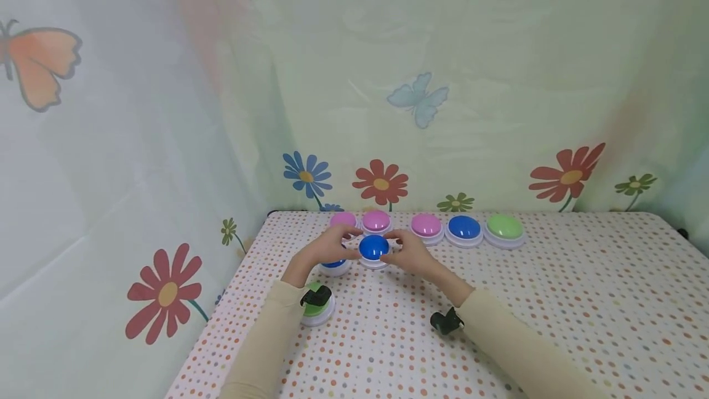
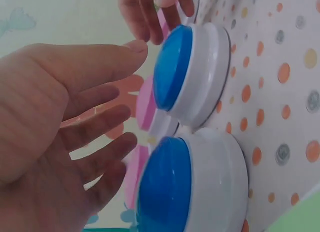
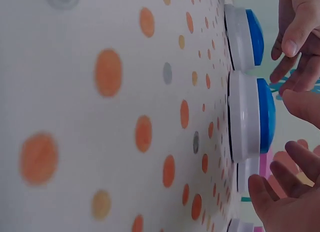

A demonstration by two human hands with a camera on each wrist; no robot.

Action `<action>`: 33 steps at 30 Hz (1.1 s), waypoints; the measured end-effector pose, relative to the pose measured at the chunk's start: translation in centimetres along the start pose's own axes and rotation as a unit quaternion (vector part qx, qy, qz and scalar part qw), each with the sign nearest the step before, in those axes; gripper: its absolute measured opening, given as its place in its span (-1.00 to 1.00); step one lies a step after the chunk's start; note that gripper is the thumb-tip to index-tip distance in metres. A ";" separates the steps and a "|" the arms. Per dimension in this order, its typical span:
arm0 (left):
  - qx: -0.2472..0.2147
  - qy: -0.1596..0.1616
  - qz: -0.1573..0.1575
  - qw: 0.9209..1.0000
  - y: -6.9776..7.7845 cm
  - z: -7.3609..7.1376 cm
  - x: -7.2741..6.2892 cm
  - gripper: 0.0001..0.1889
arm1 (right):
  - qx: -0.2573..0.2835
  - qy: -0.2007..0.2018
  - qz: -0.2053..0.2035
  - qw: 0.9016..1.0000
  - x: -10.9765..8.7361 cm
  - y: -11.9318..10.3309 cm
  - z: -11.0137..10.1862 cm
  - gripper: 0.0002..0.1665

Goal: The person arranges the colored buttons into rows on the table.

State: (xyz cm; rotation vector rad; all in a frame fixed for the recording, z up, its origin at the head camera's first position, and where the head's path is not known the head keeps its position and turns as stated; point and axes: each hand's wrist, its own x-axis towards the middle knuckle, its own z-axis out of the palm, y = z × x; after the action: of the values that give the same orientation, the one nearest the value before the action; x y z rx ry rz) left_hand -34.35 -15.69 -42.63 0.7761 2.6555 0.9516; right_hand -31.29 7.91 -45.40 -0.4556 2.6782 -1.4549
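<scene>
Between the left hand at 9 o'clock and the right hand at 3, both with fingers apart, the blue button is resting, probably light, rigid and slick-domed, best gripped by its white base.

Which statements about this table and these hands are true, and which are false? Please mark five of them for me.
1. A blue button is between the left hand and the right hand. True.
2. In the head view, the rightmost button is pink. False: it is a green button.
3. Three pink buttons are visible. True.
4. The tabletop is striped. False: the tabletop is dotted.
5. Both sleeves are cream-coloured. True.
</scene>
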 end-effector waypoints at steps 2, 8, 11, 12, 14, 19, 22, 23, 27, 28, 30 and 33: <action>0.003 0.007 -0.009 1.000 -0.4 0.2 0.2 -0.41 | 0.000 0.008 0.012 1.000 0.2 0.1 0.2 -0.32; -0.003 -0.006 -0.015 1.000 -0.8 0.3 1.1 -0.43 | 0.001 0.012 0.027 1.000 1.0 0.7 0.7 -0.28; -0.005 -0.014 -0.029 0.999 -0.8 0.3 1.5 -0.44 | 0.002 0.008 0.021 1.000 1.3 1.0 1.0 -0.26; -0.011 -0.018 -0.032 0.999 -0.8 0.3 1.6 -0.44 | 0.003 0.008 0.022 1.000 1.5 1.1 1.1 -0.25; -0.019 -0.027 -0.036 0.999 -0.8 0.4 1.9 -0.44 | 0.005 0.005 0.022 1.000 1.6 1.2 1.2 -0.24; -0.011 -0.038 -0.027 0.999 -1.0 0.6 2.8 -0.42 | 0.006 0.003 0.028 1.000 2.1 1.3 1.4 -0.19; 0.002 -0.029 -0.029 0.999 -1.1 0.7 3.1 -0.39 | 0.007 0.004 0.030 1.000 2.4 1.2 1.6 -0.17; 0.003 -0.027 -0.033 0.999 -1.3 0.7 3.1 -0.39 | 0.007 0.002 0.033 0.999 2.4 1.3 1.7 -0.16; 0.005 -0.029 -0.048 0.998 -1.8 1.0 3.0 -0.38 | 0.014 -0.011 0.050 0.999 2.4 1.3 2.2 -0.15; 0.004 -0.030 -0.050 0.998 -1.9 1.0 3.0 -0.39 | 0.014 -0.012 0.053 0.998 2.4 1.4 2.3 -0.15; 0.002 -0.029 -0.053 0.998 -2.0 1.1 2.9 -0.39 | 0.021 -0.008 0.055 0.998 2.3 1.4 2.4 -0.16; -0.001 -0.025 -0.054 0.998 -1.9 1.0 3.1 -0.39 | 0.028 0.001 0.052 0.998 2.4 1.4 2.3 -0.17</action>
State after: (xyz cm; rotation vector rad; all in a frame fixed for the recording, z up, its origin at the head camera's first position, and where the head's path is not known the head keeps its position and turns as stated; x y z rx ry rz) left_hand -37.36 -14.73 -44.66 0.6405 2.6232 0.8944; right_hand -33.44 6.03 -47.64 -0.3064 2.6116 -1.4991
